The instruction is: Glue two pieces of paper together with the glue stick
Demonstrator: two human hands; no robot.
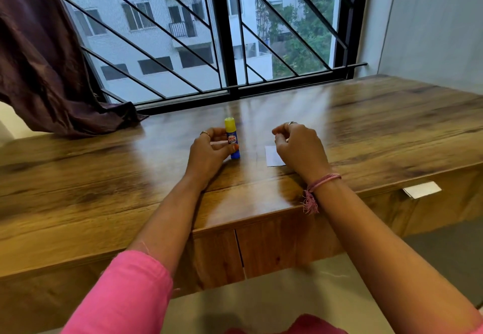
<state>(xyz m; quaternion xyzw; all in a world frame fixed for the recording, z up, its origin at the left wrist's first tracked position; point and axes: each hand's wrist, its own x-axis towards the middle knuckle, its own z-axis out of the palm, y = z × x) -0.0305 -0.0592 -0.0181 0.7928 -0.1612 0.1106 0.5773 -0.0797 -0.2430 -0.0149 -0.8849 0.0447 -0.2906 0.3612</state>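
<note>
Left hand around glue stick

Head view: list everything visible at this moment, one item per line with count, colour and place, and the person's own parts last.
glue stick: one, blue body with yellow cap on, upright on the table, held at its left side
paper: one white piece showing, flat on the table, partly under the right hand; a second piece cannot be made out
table: one, brown wood grain, along the window
curtain: one, dark maroon, far left, its hem on the table
window grille: one, black bars, behind the table
wrist thread: one, pink, right wrist
left hand: fingers on the glue stick
right hand: curled loosely over the paper
</note>
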